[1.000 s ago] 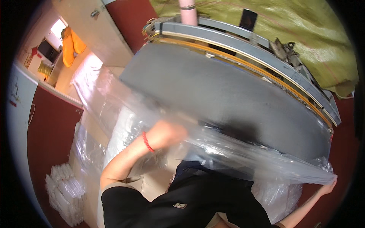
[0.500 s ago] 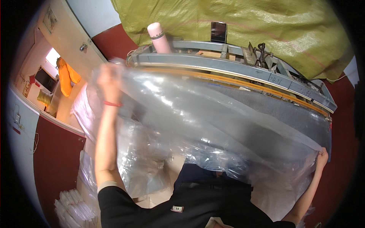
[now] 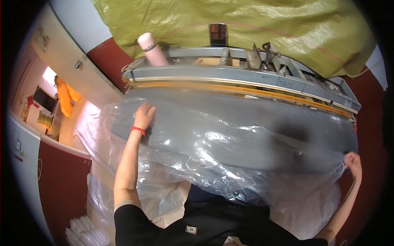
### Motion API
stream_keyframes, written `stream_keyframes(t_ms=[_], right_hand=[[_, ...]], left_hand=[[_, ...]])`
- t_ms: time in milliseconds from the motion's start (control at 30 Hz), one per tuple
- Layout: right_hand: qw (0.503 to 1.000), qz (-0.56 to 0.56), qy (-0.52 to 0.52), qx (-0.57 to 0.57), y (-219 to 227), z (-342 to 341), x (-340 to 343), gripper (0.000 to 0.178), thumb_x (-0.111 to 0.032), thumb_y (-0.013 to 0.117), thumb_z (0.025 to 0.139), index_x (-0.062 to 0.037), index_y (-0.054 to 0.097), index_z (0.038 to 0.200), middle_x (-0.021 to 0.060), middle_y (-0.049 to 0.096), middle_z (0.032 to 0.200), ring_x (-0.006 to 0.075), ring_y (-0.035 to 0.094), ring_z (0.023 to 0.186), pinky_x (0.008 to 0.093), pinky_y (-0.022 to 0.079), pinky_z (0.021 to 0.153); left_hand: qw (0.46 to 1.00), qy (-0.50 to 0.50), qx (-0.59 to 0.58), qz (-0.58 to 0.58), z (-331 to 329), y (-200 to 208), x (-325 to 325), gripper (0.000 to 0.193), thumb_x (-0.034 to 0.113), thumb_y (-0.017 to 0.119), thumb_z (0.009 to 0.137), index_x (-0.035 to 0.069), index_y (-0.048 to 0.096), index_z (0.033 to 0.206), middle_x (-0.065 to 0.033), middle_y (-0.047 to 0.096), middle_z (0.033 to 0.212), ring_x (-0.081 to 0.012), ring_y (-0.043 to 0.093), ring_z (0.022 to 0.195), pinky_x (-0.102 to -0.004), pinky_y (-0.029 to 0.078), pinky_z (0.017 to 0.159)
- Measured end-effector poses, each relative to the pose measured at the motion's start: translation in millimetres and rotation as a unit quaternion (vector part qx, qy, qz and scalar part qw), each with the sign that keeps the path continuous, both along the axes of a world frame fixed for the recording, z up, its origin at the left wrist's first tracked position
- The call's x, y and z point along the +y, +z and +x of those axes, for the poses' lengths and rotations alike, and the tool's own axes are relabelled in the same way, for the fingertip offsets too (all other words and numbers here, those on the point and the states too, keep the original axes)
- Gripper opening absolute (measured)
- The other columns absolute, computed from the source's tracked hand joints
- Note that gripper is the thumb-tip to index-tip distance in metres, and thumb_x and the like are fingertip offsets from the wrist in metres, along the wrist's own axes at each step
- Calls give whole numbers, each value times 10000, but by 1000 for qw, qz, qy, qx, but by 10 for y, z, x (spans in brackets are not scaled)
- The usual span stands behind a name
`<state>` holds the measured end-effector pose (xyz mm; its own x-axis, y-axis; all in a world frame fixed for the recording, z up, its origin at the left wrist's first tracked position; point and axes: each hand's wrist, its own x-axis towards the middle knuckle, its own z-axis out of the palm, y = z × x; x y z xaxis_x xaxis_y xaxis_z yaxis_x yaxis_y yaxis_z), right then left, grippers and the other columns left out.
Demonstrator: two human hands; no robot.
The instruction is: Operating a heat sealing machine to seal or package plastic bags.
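- In the head view, the clear plastic film is lying across the grey tabletop between my hands, its long axis running left to right, its near side drooping over the edge toward my body.
- My right hand is pinching the film's edge just beside the tabletop's right end, so most of the film is lying leftward of that grip.
- My left hand is resting on the film near the tabletop's left end, fingers extending; whether they're gripping any, I cannot tell.
- My left hand is sitting nearer the metal frame at the far side than my right.
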<state>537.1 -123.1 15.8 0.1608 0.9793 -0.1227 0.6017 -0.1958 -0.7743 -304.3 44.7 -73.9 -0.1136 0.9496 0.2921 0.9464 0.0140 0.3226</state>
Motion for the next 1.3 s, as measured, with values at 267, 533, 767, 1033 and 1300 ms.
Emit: stream_keyframes(t_ms=[267, 533, 767, 1033, 1300], right_hand=[[798, 440, -155, -382, 728, -1257, 785, 149, -127, 561, 782, -37, 585, 898, 117, 574, 914, 268, 530, 867, 371, 419, 755], [863, 152, -153, -458, -927, -41, 493, 460, -369, 521, 817, -79, 486, 1172, 124, 432, 1254, 286, 349, 1203, 402, 298, 956], [888, 0, -183, -422, -856, -133, 464, 634, -567, 349, 831, -163, 319, 1318, 130, 199, 1400, 307, 149, 1296, 521, 153, 1000], [871, 188, -76, -448, -562, -1027, 933, 463, -297, 524, 814, -57, 451, 1202, 169, 426, 1245, 296, 370, 1184, 382, 325, 960], [896, 274, 4, -350, -1029, 104, 1384, 405, -209, 375, 925, 59, 388, 1228, 220, 391, 1270, 295, 371, 1180, 344, 273, 1000]], left_hand=[[973, 182, 87, -114, -305, -170, 179, 530, 506, 405, 834, 279, 336, 1308, -7, 257, 1397, -233, 191, 1301, -597, 122, 971], [979, 119, 135, -92, -1027, -385, 323, 507, 460, 332, 886, 242, 277, 1340, -26, 245, 1401, -260, 210, 1290, -538, 184, 979], [974, 164, 122, -94, -1734, -475, 442, 552, 483, 320, 883, 185, 269, 1344, -77, 257, 1391, -275, 251, 1270, -434, 210, 1010], [953, 225, -62, 192, -1860, -154, -376, 451, 319, 397, 887, -36, 473, 1156, -177, 459, 1216, -290, 406, 1152, -342, 294, 983], [909, 363, -136, 152, -1412, -1002, -3224, 522, 297, 472, 862, 6, 346, 1276, -189, 312, 1336, -307, 269, 1254, -375, 218, 1029]])
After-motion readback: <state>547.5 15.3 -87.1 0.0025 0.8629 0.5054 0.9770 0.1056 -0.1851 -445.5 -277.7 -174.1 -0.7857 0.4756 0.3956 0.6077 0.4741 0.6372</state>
